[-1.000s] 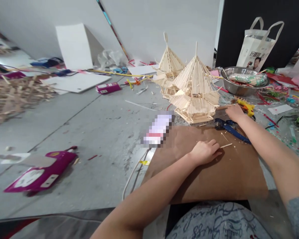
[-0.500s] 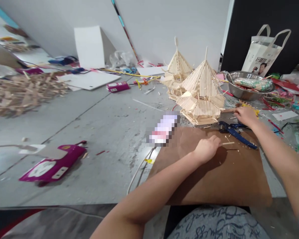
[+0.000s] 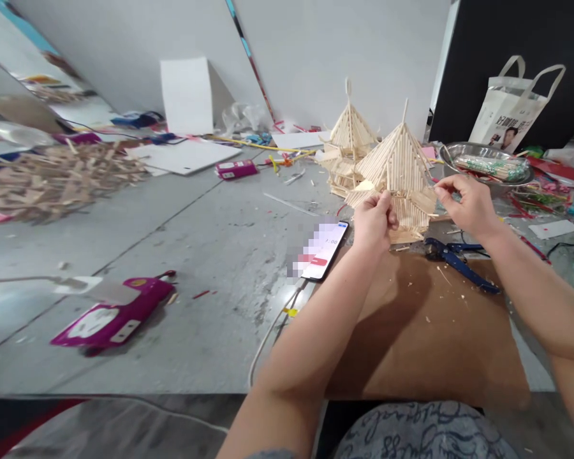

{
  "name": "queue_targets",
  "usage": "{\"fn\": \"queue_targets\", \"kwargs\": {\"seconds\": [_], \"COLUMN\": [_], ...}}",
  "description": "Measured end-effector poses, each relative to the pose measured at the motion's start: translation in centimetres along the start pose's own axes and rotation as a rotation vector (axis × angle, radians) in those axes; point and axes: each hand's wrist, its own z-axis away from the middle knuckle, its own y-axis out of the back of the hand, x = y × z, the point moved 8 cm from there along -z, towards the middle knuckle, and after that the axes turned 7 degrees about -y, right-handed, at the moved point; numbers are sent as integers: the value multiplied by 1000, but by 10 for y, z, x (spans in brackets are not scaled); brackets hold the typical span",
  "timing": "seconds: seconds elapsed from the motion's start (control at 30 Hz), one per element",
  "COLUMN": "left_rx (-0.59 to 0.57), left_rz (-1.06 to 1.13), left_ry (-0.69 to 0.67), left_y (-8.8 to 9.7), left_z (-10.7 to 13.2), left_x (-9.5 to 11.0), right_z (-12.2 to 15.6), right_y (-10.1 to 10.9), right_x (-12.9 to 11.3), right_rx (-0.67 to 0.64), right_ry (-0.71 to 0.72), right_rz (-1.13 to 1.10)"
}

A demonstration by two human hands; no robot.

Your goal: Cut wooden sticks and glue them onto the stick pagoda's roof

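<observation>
Two pagoda-like models of thin wooden sticks stand on the grey floor: a nearer stick model [image 3: 402,172] and a farther stick model [image 3: 347,137]. My left hand [image 3: 373,223] is raised at the nearer model's left eave, fingers pinched together on something I cannot make out. At the right eave of that model, my right hand [image 3: 463,204] is closed in a pinch too, and what it holds is too small to tell. A brown cardboard sheet [image 3: 425,331] lies under my arms, with blue pliers [image 3: 459,261] on it.
A phone [image 3: 323,252] with a white cable lies left of the cardboard. A steel bowl [image 3: 483,166] of sticks, a white tote bag [image 3: 516,108], a pile of sticks [image 3: 52,178], a magenta box [image 3: 110,315] and white boards [image 3: 186,156] lie around.
My left hand rose from the cardboard to the nearer model's left side. My right hand left the spot by the pliers and came up to the model's right eave.
</observation>
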Motion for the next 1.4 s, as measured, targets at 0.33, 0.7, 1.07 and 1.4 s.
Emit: {"fn": "queue_targets", "kwargs": {"seconds": [0.33,0.7,1.07,1.4], "left_rx": [81,110,122,149], "left_rz": [-99,-90,-43,-3], "left_ry": [-14,-25,-21,24], "left_y": [1,1,-2,-2], "left_z": [-10,-12,-11,-12], "left_x": [-3,-3,-4,-9], "right_z": [-16,-46,-54,-50], "right_y": [-7,-31,-44,-43], "right_x": [-14,-4,9,-4], "right_rx": [-32,26,-9,82], "right_ry": [70,-33,-97,13], "right_rz": [54,12,-63,56]}}
